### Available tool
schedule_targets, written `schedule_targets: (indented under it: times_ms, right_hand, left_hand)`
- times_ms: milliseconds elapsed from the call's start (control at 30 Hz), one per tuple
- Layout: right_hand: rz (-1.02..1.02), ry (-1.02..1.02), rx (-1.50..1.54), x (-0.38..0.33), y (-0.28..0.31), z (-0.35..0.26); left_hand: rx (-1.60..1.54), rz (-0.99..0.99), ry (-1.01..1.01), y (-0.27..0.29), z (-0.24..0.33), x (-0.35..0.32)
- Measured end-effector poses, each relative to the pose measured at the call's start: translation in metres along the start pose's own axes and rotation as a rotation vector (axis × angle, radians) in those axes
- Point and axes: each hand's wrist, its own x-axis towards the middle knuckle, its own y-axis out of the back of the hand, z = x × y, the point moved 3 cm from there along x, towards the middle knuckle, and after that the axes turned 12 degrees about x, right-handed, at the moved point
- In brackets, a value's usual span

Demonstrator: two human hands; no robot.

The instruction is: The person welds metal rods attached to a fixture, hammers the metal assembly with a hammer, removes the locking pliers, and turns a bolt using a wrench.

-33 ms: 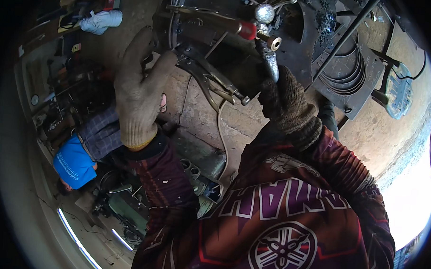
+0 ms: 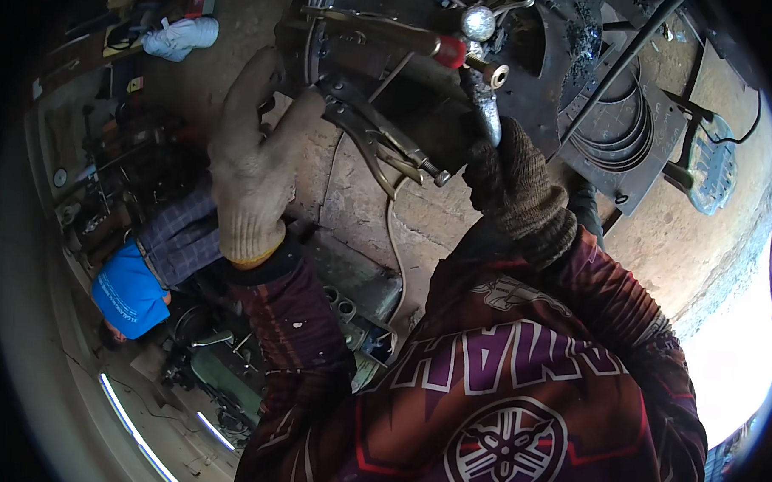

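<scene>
My left hand [image 2: 257, 156], in a grey knit glove, reaches forward with its thumb and fingers spread. Its thumb lies close to the jaw end of dark locking pliers [image 2: 377, 134], whose screw points toward my body. Ahead of the fingertips is dark metalwork that I cannot make out well. My right hand [image 2: 520, 186], gloved in dark knit, is closed round a silver metal rod [image 2: 487, 117], its rounded end showing by the fingers. Just beyond the rod are a brass-coloured bolt [image 2: 496, 76], a red-ended bar [image 2: 448, 51] and a silver ball [image 2: 478, 23].
Flat steel plate with curved strips [image 2: 615, 134] lies to the right, beside a pale blue footrest-like piece [image 2: 716, 172]. A thin hose [image 2: 392, 241] crosses the floor. At left, a person in a blue shirt [image 2: 132, 292] bends near machinery; a white cloth [image 2: 180, 38] lies farther off.
</scene>
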Motion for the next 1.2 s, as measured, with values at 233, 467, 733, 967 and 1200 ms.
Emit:
schedule_targets:
  times_ms: [233, 467, 733, 967, 1200]
  right_hand:
    - [0.058, 0.182, -0.168, 0.001, -0.003, -0.011]
    - [0.070, 0.208, -0.254, 0.003, 0.000, -0.015]
    - [0.053, 0.226, -0.322, 0.003, -0.001, -0.013]
    - [-0.002, 0.006, 0.358, -0.025, 0.004, 0.001]
    - [-0.070, -0.102, 0.343, -0.042, 0.007, -0.002]
  left_hand:
    - [0.153, 0.048, -0.202, -0.013, 0.034, 0.008]
    - [0.474, 0.018, -0.128, -0.027, 0.056, 0.023]
    - [0.541, 0.025, -0.083, -0.037, 0.056, 0.029]
    - [0.587, 0.027, -0.087, -0.037, 0.056, 0.031]
    - [0.542, -0.082, -0.067, -0.038, 0.056, 0.032]
